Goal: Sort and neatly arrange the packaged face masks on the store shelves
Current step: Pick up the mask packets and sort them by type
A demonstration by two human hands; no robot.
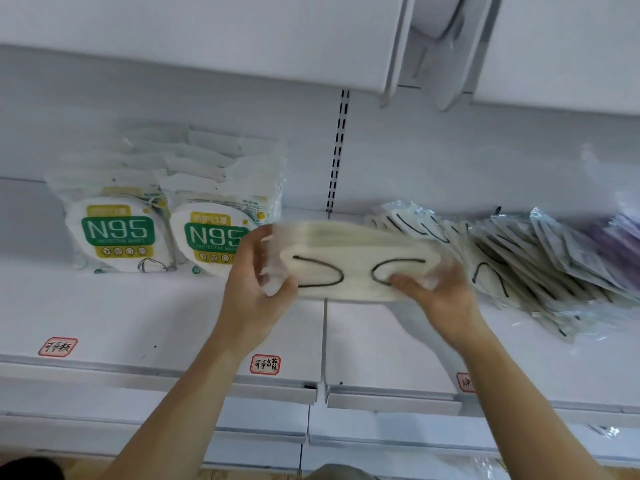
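Cream mask pack (360,261), black ear loops, held above white shelf (156,323) at mid-frame. Left hand (256,282) grips its left end, right hand (440,292) its right. N95 packs (121,233) stand left; slumped mask row (519,258) right.

A shop: white display shelves (138,306) stocked with N95 mask packs (117,233).

Bright even light, soft shadows, wide-angle bowing at edges, motion blur (mostly right side)
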